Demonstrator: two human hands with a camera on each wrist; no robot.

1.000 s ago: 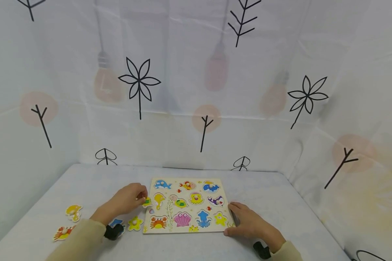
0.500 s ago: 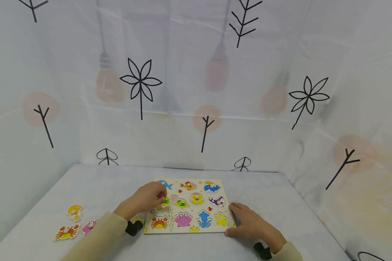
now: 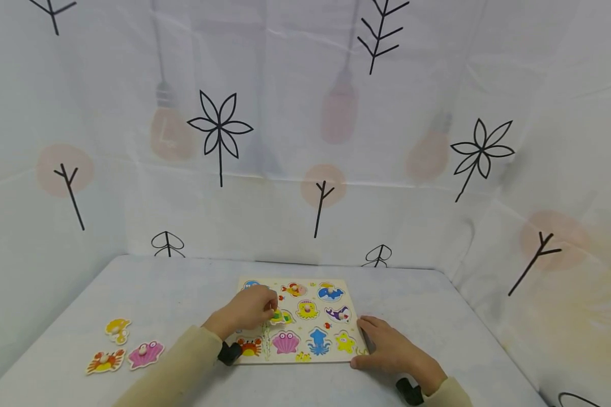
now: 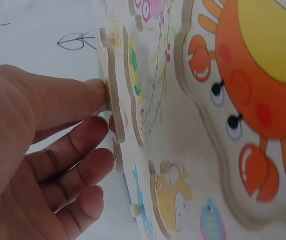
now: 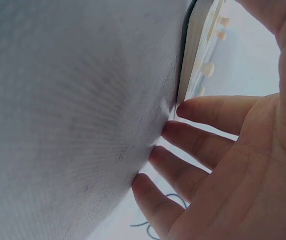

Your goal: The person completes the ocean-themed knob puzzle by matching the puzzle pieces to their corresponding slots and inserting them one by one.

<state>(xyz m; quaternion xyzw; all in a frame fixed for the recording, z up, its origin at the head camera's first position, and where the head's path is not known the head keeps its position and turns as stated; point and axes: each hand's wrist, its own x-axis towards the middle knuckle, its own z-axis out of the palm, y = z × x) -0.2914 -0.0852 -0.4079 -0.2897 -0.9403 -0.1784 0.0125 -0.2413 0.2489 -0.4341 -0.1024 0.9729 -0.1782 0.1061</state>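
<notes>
A pale wooden puzzle board (image 3: 330, 358) with sea animals lies on the table. My left hand (image 3: 249, 310) is over its left half and pinches a green-and-yellow turtle puzzle piece (image 3: 276, 319) between thumb and fingers. The piece is just above the turtle-shaped recess (image 3: 288, 317); the left wrist view shows it edge-on, slightly apart from the board. Beside it are the crab recess (image 4: 263, 100) and the seahorse recess (image 4: 167, 197). My right hand (image 3: 394, 349) rests at the board's right edge, its fingertips (image 5: 188, 107) touching the edge and tabletop, fingers fairly straight.
To the left lie a crab piece (image 3: 105, 361), a pink shell piece (image 3: 146, 354) and a yellow seahorse piece (image 3: 117, 330). Knobbed pieces, such as the octopus (image 3: 307, 309) and whale (image 3: 330, 292), sit in the board. My left sleeve (image 3: 175, 367) covers part of the table.
My left hand has carried the turtle piece rightward from the board's left edge to its turtle recess. The forearm now hides the starfish piece and uncovers the shell piece. My right hand stays put.
</notes>
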